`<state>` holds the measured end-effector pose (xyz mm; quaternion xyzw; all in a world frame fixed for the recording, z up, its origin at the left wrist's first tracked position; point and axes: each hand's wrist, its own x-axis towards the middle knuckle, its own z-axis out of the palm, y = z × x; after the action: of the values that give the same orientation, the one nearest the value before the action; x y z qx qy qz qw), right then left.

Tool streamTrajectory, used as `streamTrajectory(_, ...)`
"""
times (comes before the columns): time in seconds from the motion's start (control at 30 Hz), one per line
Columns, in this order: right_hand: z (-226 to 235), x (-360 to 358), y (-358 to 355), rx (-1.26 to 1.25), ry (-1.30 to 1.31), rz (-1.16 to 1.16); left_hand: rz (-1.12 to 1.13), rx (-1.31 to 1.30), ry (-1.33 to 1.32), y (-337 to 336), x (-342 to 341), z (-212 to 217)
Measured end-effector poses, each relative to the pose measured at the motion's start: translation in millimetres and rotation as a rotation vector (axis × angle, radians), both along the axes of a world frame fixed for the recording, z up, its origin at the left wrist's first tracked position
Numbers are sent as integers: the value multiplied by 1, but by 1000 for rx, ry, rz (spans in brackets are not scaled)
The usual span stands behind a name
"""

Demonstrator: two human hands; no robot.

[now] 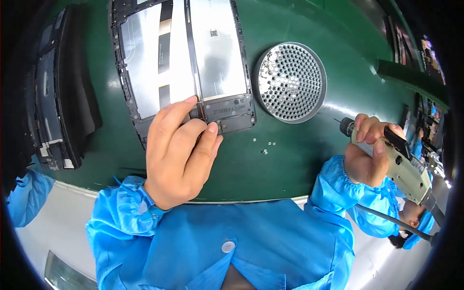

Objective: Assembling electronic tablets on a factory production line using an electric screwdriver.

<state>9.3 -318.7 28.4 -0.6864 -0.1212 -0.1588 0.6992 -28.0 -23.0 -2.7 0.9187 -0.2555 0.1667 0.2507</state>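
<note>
The left hand (176, 154) lies palm down on the near edge of a flat, open tablet-like device with a black frame and silvery metal plates inside (181, 58). Its fingers are drawn fairly close together: the index fingertip (191, 100) rests at the lower end of a thin black strip that runs up the middle of the device, and another fingertip (211, 128) presses on the dark bottom bar of the frame. The hand grips nothing; it bears down on the device, most of which stretches away beyond the fingertips.

The right hand (365, 154) is well apart to the right, closed firmly around a beige and black electric screwdriver (394, 157). The tool's dark tip points to the left, towards the left hand, and hangs above the green mat (290, 159) without touching the device. A grey cable (391, 221) trails from the tool's rear end, down past the right wrist.

Between the two hands, on the mat, lie a few tiny silvery screws (265, 146), nearer the left fingertips than the tool. Beyond them, further from both hands, sits a round silver perforated metal dish (291, 82), just beside the device's right edge. Far out to the left of the left hand rests a dark stack of black frames (60, 96). Both forearms wear bright blue sleeves (338, 186).
</note>
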Motion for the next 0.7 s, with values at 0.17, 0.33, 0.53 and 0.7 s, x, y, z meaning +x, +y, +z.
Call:
streamTrajectory(0.17,-3,0,-2,63,-23,14,87,-125,50,-1,-6,-7)
streamTrajectory(0.33,-5,1,-4,62,-27,-10,108,-70,2,-9,-3,-10)
streamTrajectory(0.53,1,1,4,74,-67,-67,186,-18,83,-9,2,14)
streamTrajectory(0.7,-12,-2,4,83,-127,-51,326,46,217,-7,-24,4)
